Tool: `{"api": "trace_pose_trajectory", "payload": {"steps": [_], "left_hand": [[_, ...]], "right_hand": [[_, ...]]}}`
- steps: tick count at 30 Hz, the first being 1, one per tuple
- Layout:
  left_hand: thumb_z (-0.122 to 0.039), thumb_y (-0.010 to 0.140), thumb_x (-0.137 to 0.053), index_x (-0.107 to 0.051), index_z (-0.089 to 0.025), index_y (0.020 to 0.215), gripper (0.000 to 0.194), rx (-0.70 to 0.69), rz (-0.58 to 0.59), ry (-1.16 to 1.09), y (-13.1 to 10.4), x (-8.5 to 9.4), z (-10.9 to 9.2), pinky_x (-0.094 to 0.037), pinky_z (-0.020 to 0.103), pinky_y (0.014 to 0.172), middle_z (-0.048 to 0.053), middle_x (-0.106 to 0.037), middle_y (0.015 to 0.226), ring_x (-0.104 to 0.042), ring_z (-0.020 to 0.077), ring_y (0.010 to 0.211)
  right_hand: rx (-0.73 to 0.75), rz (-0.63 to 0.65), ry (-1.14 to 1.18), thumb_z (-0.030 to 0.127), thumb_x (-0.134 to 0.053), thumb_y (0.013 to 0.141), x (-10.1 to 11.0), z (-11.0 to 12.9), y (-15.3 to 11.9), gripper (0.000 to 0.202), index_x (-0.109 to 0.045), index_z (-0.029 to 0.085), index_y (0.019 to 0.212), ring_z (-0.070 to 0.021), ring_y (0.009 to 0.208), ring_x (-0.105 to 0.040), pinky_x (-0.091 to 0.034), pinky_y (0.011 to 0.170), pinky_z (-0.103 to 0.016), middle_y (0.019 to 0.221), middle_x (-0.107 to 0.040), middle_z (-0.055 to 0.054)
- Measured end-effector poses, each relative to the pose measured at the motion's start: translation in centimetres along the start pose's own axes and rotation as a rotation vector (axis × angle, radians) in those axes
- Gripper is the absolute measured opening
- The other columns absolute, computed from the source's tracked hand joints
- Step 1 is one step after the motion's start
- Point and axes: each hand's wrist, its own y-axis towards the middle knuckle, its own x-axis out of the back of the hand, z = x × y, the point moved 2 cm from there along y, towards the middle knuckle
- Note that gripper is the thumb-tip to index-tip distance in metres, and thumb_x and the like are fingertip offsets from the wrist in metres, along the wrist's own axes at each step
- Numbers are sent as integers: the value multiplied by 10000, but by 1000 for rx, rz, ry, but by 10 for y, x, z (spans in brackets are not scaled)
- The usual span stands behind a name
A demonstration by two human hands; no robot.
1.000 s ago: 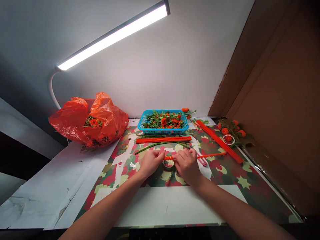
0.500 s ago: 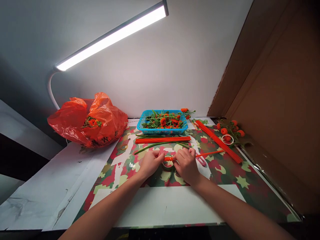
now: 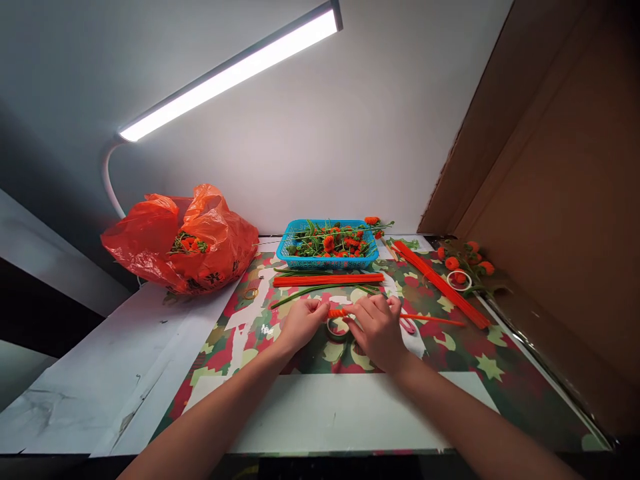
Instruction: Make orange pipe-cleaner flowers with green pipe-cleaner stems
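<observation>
An orange pipe cleaner (image 3: 435, 320) stretches between and beyond my hands. Its coiled part (image 3: 337, 313) shows in the small gap between my fingertips, and the straight tail sticks out to the right. My left hand (image 3: 303, 325) pinches the coil's left end. My right hand (image 3: 376, 327) has its fingers closed round the pipe cleaner at the coil's right end. Just below the coil lies a roll of green tape (image 3: 337, 337), partly covered by my right hand. Behind my hands are green pipe cleaners (image 3: 300, 293) and a bundle of orange-red pipe cleaners (image 3: 327, 280).
A blue basket (image 3: 327, 263) of orange flowers with green stems stands at the back. To the left sits a red plastic bag (image 3: 225, 233) under a lamp (image 3: 235, 70). Another orange-red bundle (image 3: 445, 288), a white ring (image 3: 469, 283) and pink-handled scissors (image 3: 409, 326) lie on the right.
My right hand has shifted slightly right and its fingers have changed position on the pipe cleaner. The straight tail now reaches further right and lower. My left hand keeps its pinch.
</observation>
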Motion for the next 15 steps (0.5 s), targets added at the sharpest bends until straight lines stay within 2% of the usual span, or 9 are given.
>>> {"api": "trace_pose_trajectory", "payload": {"steps": [6, 10, 15], "left_hand": [[-590, 757, -540, -384, -178, 575, 476, -5, 211, -34, -2, 7, -9, -156, 246, 500, -54, -278, 571, -231, 93, 542], [-616, 742, -574, -361, -180, 586, 510, -56, 276, -74, -4, 13, -15, -139, 246, 495, -60, -261, 588, -201, 87, 547], [-649, 752, -547, -285, -192, 588, 552, -5, 346, -84, -6, 14, -17, -93, 259, 483, -71, -200, 570, -142, 78, 519]], "right_hand": [[14, -26, 123, 198, -606, 865, 6, -8, 3, 53, -638, 225, 897, -190, 796, -451, -280, 791, -364, 801, -649, -10], [55, -21, 204, 178, -572, 882, 6, -11, 4, 75, -632, 215, 908, -190, 797, -446, -327, 773, -343, 803, -638, -22], [92, 13, 263, 95, -506, 879, 2, -12, 2, 160, -601, 193, 963, -209, 811, -452, -360, 751, -347, 864, -626, -54]]}}
